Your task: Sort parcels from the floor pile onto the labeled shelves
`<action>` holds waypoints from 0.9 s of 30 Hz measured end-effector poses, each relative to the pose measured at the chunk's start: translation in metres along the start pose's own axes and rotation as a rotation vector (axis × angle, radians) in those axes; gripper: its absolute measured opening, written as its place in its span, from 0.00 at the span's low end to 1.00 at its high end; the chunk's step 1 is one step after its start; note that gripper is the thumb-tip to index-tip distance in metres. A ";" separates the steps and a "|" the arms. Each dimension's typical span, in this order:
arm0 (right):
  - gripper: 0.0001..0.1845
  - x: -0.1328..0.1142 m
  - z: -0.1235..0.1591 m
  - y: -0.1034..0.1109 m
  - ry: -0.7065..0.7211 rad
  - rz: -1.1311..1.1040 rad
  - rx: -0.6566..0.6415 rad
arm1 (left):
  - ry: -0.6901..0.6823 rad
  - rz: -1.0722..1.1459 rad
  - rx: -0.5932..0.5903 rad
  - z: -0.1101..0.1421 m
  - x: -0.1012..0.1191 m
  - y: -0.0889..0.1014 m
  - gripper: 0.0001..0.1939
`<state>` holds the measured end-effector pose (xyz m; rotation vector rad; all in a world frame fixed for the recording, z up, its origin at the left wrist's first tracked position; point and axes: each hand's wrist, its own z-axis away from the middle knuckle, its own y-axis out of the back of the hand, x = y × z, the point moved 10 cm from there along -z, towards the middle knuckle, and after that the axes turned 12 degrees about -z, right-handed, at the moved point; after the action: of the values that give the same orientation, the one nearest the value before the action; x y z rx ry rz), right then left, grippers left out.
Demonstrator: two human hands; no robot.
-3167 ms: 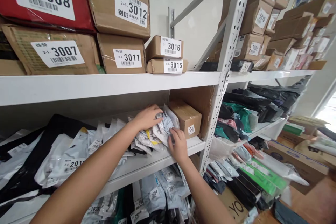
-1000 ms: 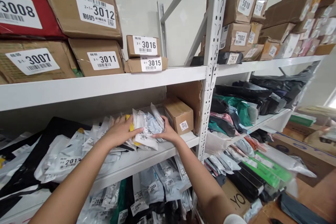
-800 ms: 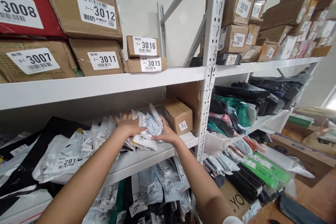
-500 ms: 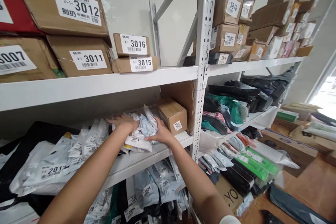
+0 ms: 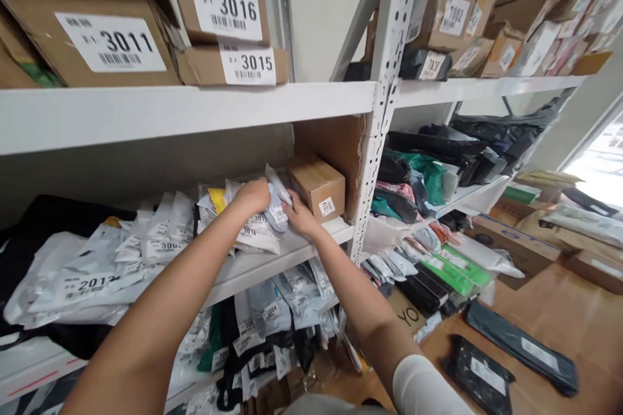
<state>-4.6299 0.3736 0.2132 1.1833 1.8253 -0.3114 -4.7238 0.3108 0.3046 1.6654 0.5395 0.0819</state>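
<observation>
On the middle shelf (image 5: 311,245), my left hand (image 5: 253,196) is curled closed against the left side of a small pale plastic mailing bag (image 5: 278,209). Part of its fingers is hidden behind the hand. My right hand (image 5: 300,215) pinches the same bag from the right, with its thumb in front near the label. Below and left of it lies a white mailing bag labelled 3014 (image 5: 257,237), and a yellow-marked bag (image 5: 217,198) shows beside my left wrist. Just right of my right hand stands a brown carton (image 5: 317,185).
Further left lie several white mailing bags (image 5: 97,282) on black ones. Overhead, the upper shelf (image 5: 195,113) carries numbered cartons. A perforated white post (image 5: 379,104) rises to the right of the brown carton. Lower shelves hold more bags (image 5: 272,308); black parcels (image 5: 479,369) lie on the floor.
My hands have drawn closer together around the small bag, and my left hand has moved right off the neighbouring bags. The view has tilted down and shifted nearer the shelf.
</observation>
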 end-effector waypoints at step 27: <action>0.15 0.219 0.400 0.084 -0.386 0.126 0.922 | -0.832 0.559 0.186 0.247 0.230 -0.321 0.14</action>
<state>-4.3677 0.2969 -0.1614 1.6788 1.2529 -1.3034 -4.5288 0.1964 -0.1024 1.8058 -0.5626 -0.2555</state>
